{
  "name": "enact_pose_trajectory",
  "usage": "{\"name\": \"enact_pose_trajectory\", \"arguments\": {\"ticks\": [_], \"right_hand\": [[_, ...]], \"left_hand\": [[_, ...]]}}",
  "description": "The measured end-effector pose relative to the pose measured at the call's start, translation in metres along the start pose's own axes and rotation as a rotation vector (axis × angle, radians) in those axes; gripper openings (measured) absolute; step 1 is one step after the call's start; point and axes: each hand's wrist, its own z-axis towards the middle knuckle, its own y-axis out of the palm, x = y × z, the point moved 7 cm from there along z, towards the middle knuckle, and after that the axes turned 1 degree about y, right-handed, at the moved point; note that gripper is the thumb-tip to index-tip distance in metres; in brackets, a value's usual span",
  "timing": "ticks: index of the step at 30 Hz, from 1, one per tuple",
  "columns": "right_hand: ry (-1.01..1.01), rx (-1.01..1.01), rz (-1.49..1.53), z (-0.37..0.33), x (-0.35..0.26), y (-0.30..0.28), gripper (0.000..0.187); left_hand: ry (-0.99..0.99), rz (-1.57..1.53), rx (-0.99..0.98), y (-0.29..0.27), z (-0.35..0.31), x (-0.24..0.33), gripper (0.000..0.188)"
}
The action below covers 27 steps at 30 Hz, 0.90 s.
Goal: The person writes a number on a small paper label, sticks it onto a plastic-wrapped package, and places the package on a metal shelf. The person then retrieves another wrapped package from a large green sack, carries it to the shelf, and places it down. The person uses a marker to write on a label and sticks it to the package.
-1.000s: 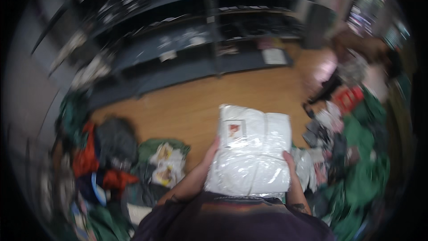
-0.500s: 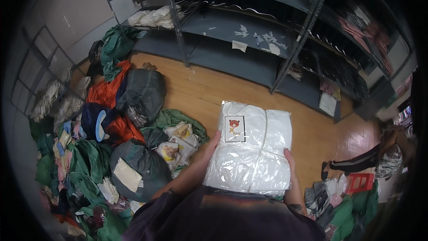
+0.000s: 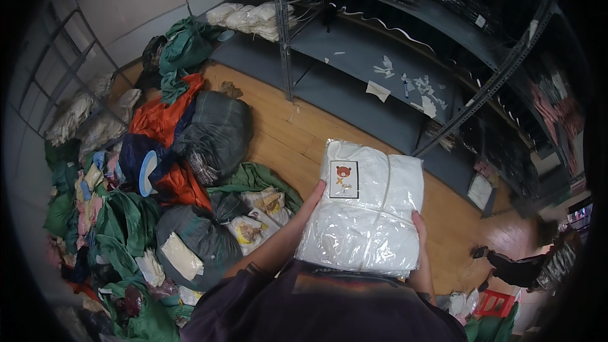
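In front of my chest is a bundle of folded white clothing (image 3: pixel 364 234), wrapped in clear shiny plastic and tied crosswise with a pale string. A square label with a red bear head sits near its upper left corner. My left hand (image 3: pixel 318 197) grips the left side, mostly hidden behind the pack. Along the right edge, my right hand (image 3: pixel 420 231) clasps the bundle, its thumb showing at the side and the other fingers out of sight.
Grey metal shelves (image 3: pixel 354 57) stand ahead with white and dark packs and paper scraps. Sacks (image 3: pixel 218 130), an orange cloth (image 3: pixel 161 117) and green bags (image 3: pixel 126 228) crowd the wooden floor at left. At lower right are a red crate (image 3: pixel 495 304) and a person's dark-clad leg (image 3: pixel 516 270).
The view has turned a little left, so the shelves and floor piles sit further right in the picture. Both hands keep hold of the wrapped bundle.
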Motion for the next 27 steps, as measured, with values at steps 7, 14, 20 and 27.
{"name": "enact_pose_trajectory", "arguments": {"ticks": [7, 14, 20, 27], "right_hand": [[0.089, -0.031, -0.056, 0.155, -0.067, 0.026, 0.071], [0.153, -0.182, -0.005, 0.310, -0.180, 0.070, 0.071], [0.281, -0.269, -0.138, 0.432, -0.219, 0.108, 0.072], [0.414, -0.175, -0.310, 0.539, -0.216, 0.203, 0.072]], "left_hand": [[0.055, -0.049, 0.057, 0.007, 0.129, 0.066, 0.085], [0.155, -0.041, -0.096, 0.096, 0.230, 0.161, 0.103], [0.235, -0.040, -0.026, 0.089, 0.304, 0.223, 0.096], [0.243, -0.159, 0.113, 0.025, 0.372, 0.313, 0.093]]}}
